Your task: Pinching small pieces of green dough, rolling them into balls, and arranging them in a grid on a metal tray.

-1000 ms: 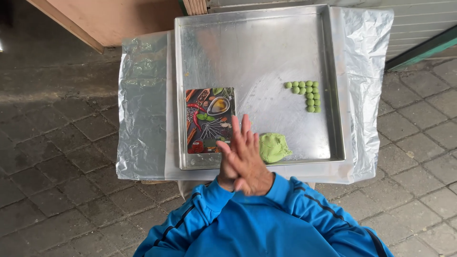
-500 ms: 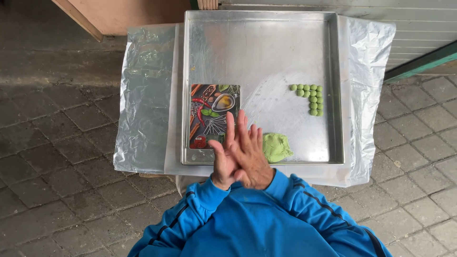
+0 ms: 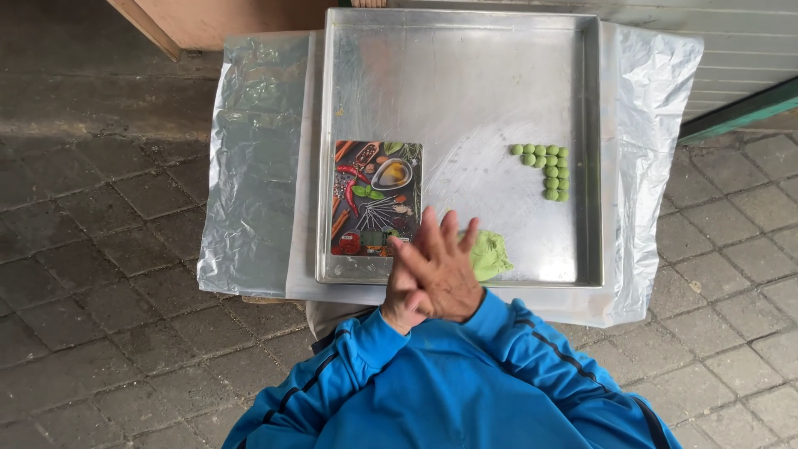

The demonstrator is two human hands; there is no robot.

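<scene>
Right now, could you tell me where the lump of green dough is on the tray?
In the head view the lump of green dough lies at the near edge of the metal tray, just right of the pressed-together hands and below the small green balls.

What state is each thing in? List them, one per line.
Right hand: flat, pressed over the left palm.
Left hand: mostly hidden beneath it.
Dough lump: unshaped, on the tray.
Green balls: rolled, clustered in rows.
Tray: mostly bare.
Patterned board: lying flat.
</scene>
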